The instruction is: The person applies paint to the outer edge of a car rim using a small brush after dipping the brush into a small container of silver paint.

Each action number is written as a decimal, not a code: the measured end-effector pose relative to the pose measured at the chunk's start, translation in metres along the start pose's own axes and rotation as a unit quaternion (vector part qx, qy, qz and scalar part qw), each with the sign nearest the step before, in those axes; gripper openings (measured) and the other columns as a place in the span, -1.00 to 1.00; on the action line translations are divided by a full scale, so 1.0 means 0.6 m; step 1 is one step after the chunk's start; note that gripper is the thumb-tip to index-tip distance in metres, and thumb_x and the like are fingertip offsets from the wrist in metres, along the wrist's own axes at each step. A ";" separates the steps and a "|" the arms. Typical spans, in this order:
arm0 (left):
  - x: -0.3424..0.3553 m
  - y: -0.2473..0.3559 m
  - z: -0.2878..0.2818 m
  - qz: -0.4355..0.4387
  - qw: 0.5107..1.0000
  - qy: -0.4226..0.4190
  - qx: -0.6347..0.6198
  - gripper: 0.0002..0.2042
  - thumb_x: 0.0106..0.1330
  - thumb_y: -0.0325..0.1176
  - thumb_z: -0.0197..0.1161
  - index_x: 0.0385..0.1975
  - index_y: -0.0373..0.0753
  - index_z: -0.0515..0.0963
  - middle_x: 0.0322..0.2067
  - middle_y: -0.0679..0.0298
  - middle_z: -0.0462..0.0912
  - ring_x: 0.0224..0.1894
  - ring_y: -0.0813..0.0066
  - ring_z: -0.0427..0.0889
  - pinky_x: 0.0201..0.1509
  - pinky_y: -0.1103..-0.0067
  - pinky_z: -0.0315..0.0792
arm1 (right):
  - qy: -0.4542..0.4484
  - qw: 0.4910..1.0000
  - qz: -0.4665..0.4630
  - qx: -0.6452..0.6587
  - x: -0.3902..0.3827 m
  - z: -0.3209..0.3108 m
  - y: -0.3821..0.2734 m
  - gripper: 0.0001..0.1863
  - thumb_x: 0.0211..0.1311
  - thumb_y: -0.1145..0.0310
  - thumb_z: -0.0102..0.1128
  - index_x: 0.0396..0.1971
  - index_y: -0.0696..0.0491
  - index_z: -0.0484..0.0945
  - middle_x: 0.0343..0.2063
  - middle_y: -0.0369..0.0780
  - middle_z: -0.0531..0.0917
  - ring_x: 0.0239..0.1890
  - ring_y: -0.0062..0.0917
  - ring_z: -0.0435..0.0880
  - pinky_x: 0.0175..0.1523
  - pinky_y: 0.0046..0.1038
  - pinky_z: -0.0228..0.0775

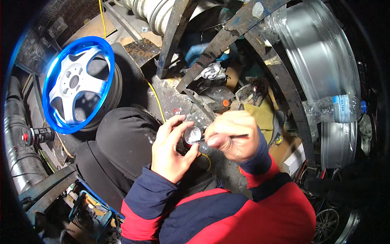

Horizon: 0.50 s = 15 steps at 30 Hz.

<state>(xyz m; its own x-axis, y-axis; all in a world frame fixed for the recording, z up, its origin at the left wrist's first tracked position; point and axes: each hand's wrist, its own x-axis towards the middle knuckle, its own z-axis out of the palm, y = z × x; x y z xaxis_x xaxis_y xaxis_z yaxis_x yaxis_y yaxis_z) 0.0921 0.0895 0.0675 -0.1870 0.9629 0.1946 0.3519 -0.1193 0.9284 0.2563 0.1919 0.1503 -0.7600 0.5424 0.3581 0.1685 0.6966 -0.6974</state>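
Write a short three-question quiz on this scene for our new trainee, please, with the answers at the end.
1. Multiple choice: What is the left hand holding?
a) a spray can
b) a small round container
c) a plastic bottle

2. True or false: The wheel with the blue rim is on the person's left.

3. Fill in the blank: The slim dark tool is held in the person's ____ hand.

Key: 1. b; 2. true; 3. right.
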 end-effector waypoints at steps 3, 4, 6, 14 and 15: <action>-0.001 0.000 -0.004 0.005 1.000 0.002 0.017 -0.51 0.03 -0.50 0.51 0.05 -0.27 0.63 0.15 0.02 0.58 0.19 0.12 0.62 0.26 0.37 0.51 | 0.019 0.999 0.024 -0.043 0.002 -0.005 -0.005 -0.72 0.30 0.15 0.38 -0.44 0.06 0.72 -0.51 -0.18 0.71 -0.50 -0.27 0.72 -0.39 -0.37 0.51; -0.003 0.000 -0.006 -0.005 1.000 0.005 0.010 -0.51 0.02 -0.49 0.51 0.04 -0.25 0.63 0.13 0.03 0.57 0.18 0.10 0.61 0.26 0.36 0.50 | 0.049 0.996 0.043 -0.057 0.005 -0.003 -0.005 -0.72 0.30 0.14 0.38 -0.44 0.06 0.72 -0.50 -0.17 0.72 -0.49 -0.26 0.73 -0.39 -0.37 0.51; -0.003 -0.002 -0.001 -0.013 1.000 0.003 -0.005 -0.51 0.02 -0.49 0.52 0.04 -0.23 0.63 0.11 0.03 0.57 0.17 0.08 0.59 0.26 0.35 0.50 | 0.045 0.998 0.034 -0.021 -0.005 0.002 -0.001 -0.72 0.30 0.14 0.38 -0.43 0.05 0.72 -0.49 -0.18 0.72 -0.49 -0.26 0.73 -0.38 -0.36 0.51; -0.002 0.004 -0.006 -0.006 1.000 -0.029 -0.004 -0.53 0.00 -0.48 0.50 0.00 -0.18 0.65 -0.11 0.13 0.61 -0.03 0.15 0.64 0.08 0.39 0.54 | -0.002 1.000 0.002 0.004 -0.003 -0.010 -0.004 -0.73 0.31 0.16 0.36 -0.44 0.06 0.69 -0.52 -0.23 0.70 -0.52 -0.30 0.69 -0.39 -0.37 0.47; -0.003 0.003 -0.005 -0.007 1.000 -0.030 -0.006 -0.53 0.00 -0.48 0.50 0.00 -0.18 0.65 -0.11 0.13 0.61 -0.03 0.15 0.64 0.08 0.39 0.54 | -0.026 1.000 -0.012 -0.004 -0.004 -0.013 -0.005 -0.74 0.31 0.18 0.36 -0.44 0.07 0.68 -0.52 -0.23 0.69 -0.53 -0.30 0.68 -0.40 -0.37 0.47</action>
<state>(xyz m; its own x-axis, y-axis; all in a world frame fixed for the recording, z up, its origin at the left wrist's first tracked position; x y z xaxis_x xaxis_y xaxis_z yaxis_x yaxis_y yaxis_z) 0.0904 0.0870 0.0696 -0.1371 0.9771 0.1630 0.3384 -0.1085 0.9347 0.2624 0.1921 0.1562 -0.7954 0.5005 0.3418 0.1546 0.7128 -0.6841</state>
